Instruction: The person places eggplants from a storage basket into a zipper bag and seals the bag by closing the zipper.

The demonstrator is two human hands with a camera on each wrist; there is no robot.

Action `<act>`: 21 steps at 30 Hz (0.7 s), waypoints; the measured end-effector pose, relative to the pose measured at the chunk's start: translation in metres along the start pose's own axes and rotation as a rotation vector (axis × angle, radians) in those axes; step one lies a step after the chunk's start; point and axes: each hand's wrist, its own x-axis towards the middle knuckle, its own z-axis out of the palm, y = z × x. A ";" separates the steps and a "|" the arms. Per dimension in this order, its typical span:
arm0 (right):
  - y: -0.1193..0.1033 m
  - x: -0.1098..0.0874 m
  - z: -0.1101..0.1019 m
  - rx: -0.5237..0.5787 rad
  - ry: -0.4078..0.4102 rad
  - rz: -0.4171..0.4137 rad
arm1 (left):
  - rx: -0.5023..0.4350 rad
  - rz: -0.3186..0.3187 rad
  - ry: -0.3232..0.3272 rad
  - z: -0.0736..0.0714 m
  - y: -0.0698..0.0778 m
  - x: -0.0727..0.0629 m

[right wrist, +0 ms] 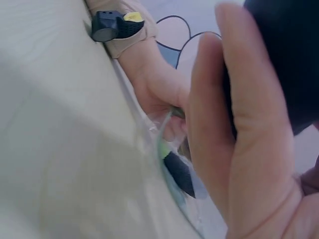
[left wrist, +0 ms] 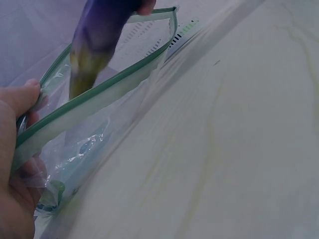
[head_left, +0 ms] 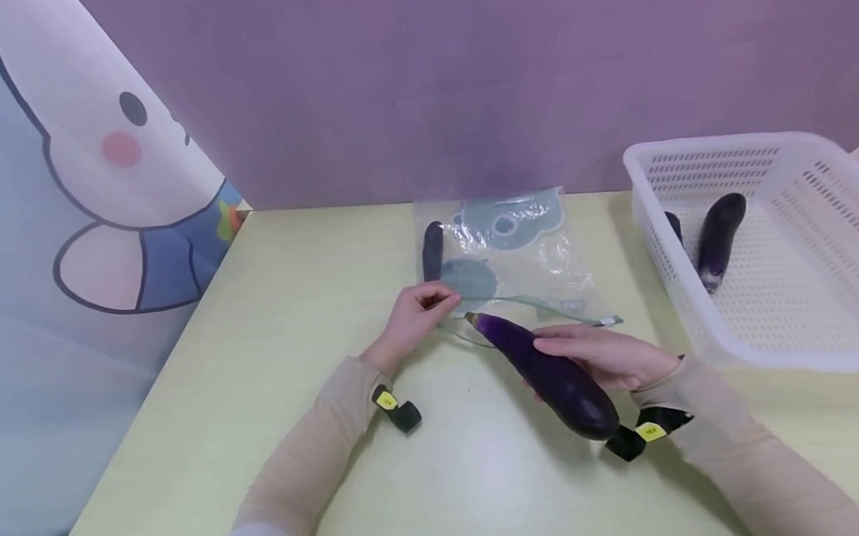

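Note:
My right hand [head_left: 595, 355] grips a long purple eggplant [head_left: 549, 375] round its middle, its stem end pointing away to the left. With my left hand [head_left: 417, 316] I pinch the edge of a clear zip bag [head_left: 545, 271] at its near left corner. The bag lies on the table with its mouth towards me. In the left wrist view the green-edged mouth [left wrist: 94, 92] gapes, and the eggplant's stem end [left wrist: 84, 74] is at the opening. Inside the bag, along its left side, lies another dark eggplant [head_left: 433, 252].
A white plastic basket [head_left: 721, 343] stands at the right of the table [head_left: 212, 405], with an eggplant [head_left: 719, 235] and part of another dark one [head_left: 674, 225] inside. A purple panel [head_left: 407, 93] rises behind the table. A printed cloth [head_left: 38, 373] hangs at the left.

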 end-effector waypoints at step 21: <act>0.003 0.033 0.005 0.117 0.258 0.040 | -0.015 0.026 -0.002 0.000 0.000 0.001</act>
